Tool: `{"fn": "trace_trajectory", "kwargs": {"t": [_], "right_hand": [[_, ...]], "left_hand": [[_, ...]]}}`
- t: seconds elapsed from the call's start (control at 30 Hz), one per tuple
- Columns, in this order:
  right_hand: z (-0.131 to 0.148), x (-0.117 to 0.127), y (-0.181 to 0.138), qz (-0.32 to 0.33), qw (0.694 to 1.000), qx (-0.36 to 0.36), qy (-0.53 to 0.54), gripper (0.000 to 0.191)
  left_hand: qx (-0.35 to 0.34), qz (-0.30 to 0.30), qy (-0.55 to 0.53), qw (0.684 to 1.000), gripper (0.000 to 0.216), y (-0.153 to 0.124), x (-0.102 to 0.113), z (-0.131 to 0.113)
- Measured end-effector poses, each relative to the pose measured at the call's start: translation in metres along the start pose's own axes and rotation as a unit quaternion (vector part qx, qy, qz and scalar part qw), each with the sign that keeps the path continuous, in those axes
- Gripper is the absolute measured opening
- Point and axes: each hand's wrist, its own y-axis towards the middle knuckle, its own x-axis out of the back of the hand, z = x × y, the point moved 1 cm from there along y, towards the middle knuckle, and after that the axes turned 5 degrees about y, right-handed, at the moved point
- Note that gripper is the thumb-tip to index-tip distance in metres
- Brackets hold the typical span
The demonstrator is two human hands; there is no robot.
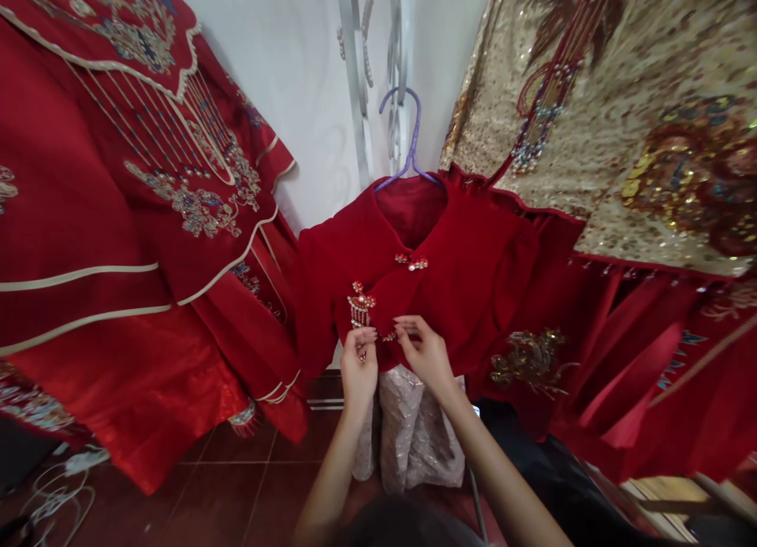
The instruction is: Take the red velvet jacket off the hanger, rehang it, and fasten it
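A short red velvet jacket (461,287) hangs in front of me on a purple hanger (412,141). One beaded clasp (412,262) sits at its collar, and a jewelled tassel brooch (360,304) is on its chest. Just below that brooch is my left hand (359,366), its fingers closed near the brooch's beads; what they grip is mostly hidden. My right hand (423,350) pinches at a lower beaded clasp (389,337) near the jacket's hem. Both hands are close together, touching the jacket front.
Embroidered red garments (118,240) hang at the left, and a gold sequined garment (591,153) hangs at the right. Below the jacket is a shiny pale fabric (421,433). White cables (59,492) lie on the tiled floor (221,492). A metal rack post (355,74) stands behind.
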Motion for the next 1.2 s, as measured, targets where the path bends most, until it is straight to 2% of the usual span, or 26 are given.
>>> {"fn": "trace_trajectory", "kwargs": {"t": [0.13,0.27,0.43,0.53,0.6,0.7,0.97,1.2], "right_hand": [[-0.024,-0.012,-0.013,-0.015,1.0,0.003,-0.001,0.029],[-0.025,-0.015,-0.014,-0.004,1.0,-0.011,0.012,0.023],[-0.02,-0.005,-0.015,0.012,1.0,-0.009,0.011,0.018],[-0.021,0.007,-0.015,-0.023,0.999,-0.017,0.031,0.019],[-0.021,0.016,-0.013,-0.062,0.997,-0.02,0.034,0.021],[-0.018,0.027,-0.011,-0.091,0.995,-0.016,0.042,0.022],[-0.008,0.034,-0.02,-0.131,0.986,-0.012,0.099,0.022],[-0.004,0.035,-0.028,-0.12,0.986,-0.018,0.118,0.02]], "left_hand": [[0.029,-0.011,-0.015,0.999,0.022,-0.024,-0.015,0.013],[0.055,-0.012,-0.045,0.997,0.023,-0.029,-0.019,0.012],[0.084,0.05,-0.099,0.99,0.021,-0.027,-0.01,0.011],[0.101,0.087,-0.133,0.982,0.026,-0.031,-0.012,0.012],[0.106,0.066,-0.134,0.983,0.029,-0.036,-0.017,0.012],[0.104,0.042,-0.114,0.987,0.035,-0.042,-0.025,0.01],[0.065,0.135,-0.059,0.987,0.066,-0.045,-0.041,0.003],[0.061,0.105,-0.035,0.992,0.06,-0.053,-0.042,-0.008]]}}
